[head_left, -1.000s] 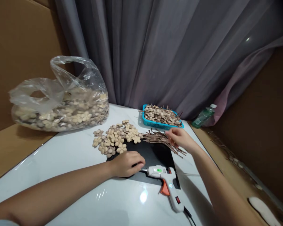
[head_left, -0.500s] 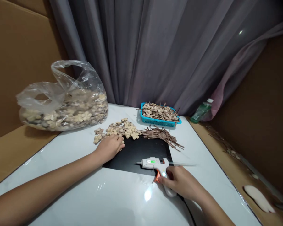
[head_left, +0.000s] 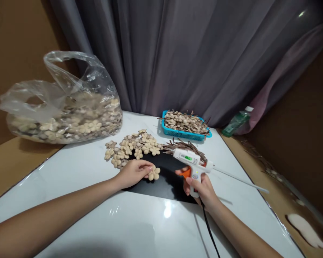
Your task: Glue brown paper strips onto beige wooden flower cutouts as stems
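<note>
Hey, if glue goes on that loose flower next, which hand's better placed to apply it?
Probably the right hand: it grips the glue gun near the orange trigger, while the left hand is holding the flower.

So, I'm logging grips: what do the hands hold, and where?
Left hand: a flower, by its edge. Right hand: the glue gun, by its handle.
</note>
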Available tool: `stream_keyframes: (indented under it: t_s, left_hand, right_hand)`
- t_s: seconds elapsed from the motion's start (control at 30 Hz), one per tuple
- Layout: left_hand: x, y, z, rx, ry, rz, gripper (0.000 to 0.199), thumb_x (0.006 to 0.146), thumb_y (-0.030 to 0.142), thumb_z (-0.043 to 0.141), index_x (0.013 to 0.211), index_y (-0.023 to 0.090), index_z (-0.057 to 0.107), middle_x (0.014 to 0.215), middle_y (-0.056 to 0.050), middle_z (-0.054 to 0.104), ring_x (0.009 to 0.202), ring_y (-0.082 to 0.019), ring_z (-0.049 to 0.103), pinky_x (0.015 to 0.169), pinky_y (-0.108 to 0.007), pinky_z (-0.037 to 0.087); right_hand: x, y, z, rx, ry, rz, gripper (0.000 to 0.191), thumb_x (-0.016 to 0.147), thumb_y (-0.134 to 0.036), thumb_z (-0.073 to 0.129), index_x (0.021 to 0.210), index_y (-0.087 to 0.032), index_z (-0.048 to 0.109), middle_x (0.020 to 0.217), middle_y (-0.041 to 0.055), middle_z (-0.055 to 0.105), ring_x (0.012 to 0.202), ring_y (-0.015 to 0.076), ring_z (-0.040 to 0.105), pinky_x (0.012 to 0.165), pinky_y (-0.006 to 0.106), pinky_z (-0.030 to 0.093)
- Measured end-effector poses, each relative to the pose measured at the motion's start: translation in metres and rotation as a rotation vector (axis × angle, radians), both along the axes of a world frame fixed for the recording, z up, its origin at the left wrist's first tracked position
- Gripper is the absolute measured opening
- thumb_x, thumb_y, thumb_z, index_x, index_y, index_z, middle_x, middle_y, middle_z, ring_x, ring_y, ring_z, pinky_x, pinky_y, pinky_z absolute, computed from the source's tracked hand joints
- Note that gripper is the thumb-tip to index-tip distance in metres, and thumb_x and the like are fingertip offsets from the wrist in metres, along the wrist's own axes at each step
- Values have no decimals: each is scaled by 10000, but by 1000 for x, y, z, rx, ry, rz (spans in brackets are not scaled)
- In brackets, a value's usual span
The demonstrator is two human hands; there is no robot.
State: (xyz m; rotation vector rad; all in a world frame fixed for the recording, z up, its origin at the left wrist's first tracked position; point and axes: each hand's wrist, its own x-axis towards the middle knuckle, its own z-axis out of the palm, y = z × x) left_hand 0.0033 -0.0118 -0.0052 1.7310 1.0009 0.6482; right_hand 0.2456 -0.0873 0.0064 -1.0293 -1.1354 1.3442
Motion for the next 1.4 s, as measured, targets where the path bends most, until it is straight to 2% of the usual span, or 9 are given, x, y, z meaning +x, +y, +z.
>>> stream_keyframes:
  t_s: [0.1, 0.2, 0.43, 0.67, 1.0, 1.17, 1.4]
  left_hand:
    - [-3, 4, -6, -140, -142, 67, 291, 815, 384, 592, 951, 133, 649, 812, -50, 721, 727, -158, 671, 665, -249, 548]
    - [-5, 5, -7, -218, -232, 115, 262, 799, 371, 629, 932, 147, 661, 746, -24, 713, 669, -133, 656, 622, -217, 541]
    - [-6, 4, -3, -259, -250, 170, 200, 781, 323, 657, 883, 152, 682, 696, -10, 705, 598, -111, 635, 570, -189, 520]
    - [-4, 3, 3, -250, -246, 192, 163, 768, 294, 668, 835, 146, 681, 647, 14, 682, 550, -81, 606, 537, -152, 492]
    - [-3, 2, 4, -260, -253, 198, 146, 770, 271, 665, 833, 139, 670, 656, 18, 686, 561, -74, 611, 537, -135, 491]
    - [-3, 3, 4, -252, -236, 203, 171, 761, 293, 670, 835, 139, 672, 666, 15, 685, 566, -84, 611, 546, -155, 499]
    - [-3, 3, 1, -239, -225, 225, 231, 748, 351, 674, 846, 142, 678, 694, -7, 694, 593, -119, 623, 568, -206, 521]
  right_hand:
    - [6, -3, -15, -50, -25, 116, 246, 764, -300, 649, 966, -188, 563, 991, 79, 674, 469, 71, 516, 466, 240, 458]
    - [8, -8, -17, -89, -138, 210, 266, 788, -358, 626, 982, -181, 587, 997, 81, 660, 510, 81, 525, 509, 250, 478]
    - [3, -20, -10, -119, -586, 233, 426, 870, -535, 444, 946, -167, 646, 790, 61, 637, 622, 150, 573, 613, 281, 505]
    - [6, -20, -11, -80, -856, 297, 448, 899, -541, 352, 926, -206, 649, 751, 43, 664, 704, 176, 622, 711, 285, 517]
    - [-3, -22, -3, -97, -1000, 202, 463, 879, -522, 368, 611, -216, 587, 658, 18, 663, 696, 188, 643, 693, 284, 504]
    - [0, -21, -7, -103, -991, 220, 456, 880, -542, 357, 716, -215, 629, 667, 25, 661, 685, 190, 632, 697, 296, 507]
    - [3, -19, -6, 6, -1011, 291, 447, 902, -495, 351, 643, -219, 587, 626, 24, 638, 640, 177, 617, 641, 278, 494]
